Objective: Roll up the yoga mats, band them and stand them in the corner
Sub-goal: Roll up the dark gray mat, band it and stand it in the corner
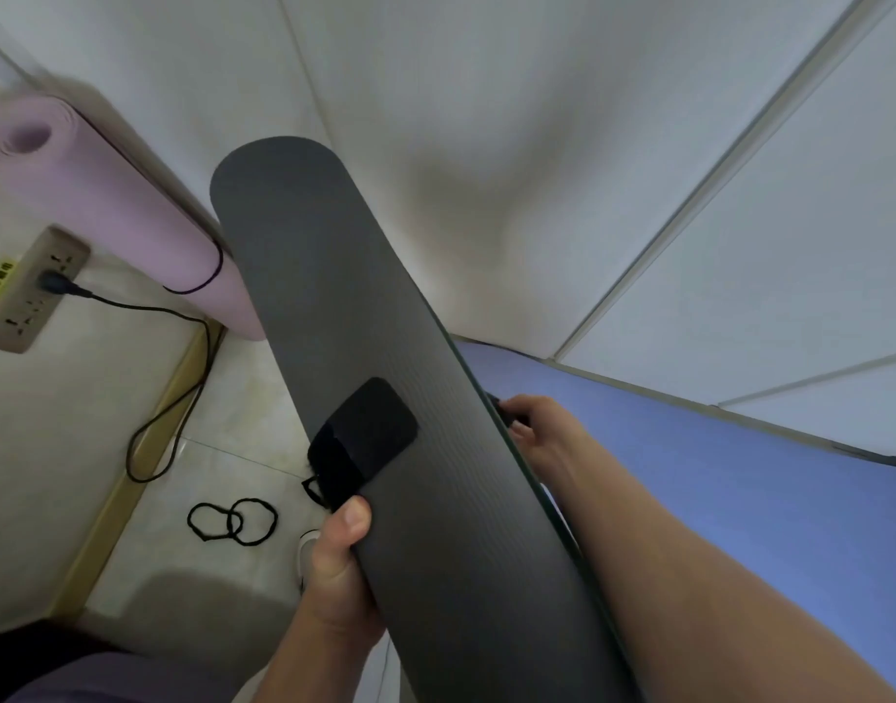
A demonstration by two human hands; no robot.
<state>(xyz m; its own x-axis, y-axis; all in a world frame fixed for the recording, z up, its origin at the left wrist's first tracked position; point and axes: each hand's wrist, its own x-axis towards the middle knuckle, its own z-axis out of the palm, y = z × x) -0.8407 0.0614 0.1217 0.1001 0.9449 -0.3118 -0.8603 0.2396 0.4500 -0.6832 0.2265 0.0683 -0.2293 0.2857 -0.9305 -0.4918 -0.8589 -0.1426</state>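
A rolled dark grey yoga mat (334,307) runs slantwise from the bottom centre up toward the corner of the walls. My left hand (334,565) grips its left side, thumb on the mat just below a black band (364,438) that lies across it. My right hand (532,428) pinches the same black band at the mat's right edge. A rolled pink mat (106,205) with a thin black band round it leans in the corner at the upper left.
A blue mat (714,499) lies flat on the floor at the right. Two loose black bands (232,520) lie on the tiles at lower left. A wall socket strip (29,291) with a plugged black cable (156,388) sits on the left wall.
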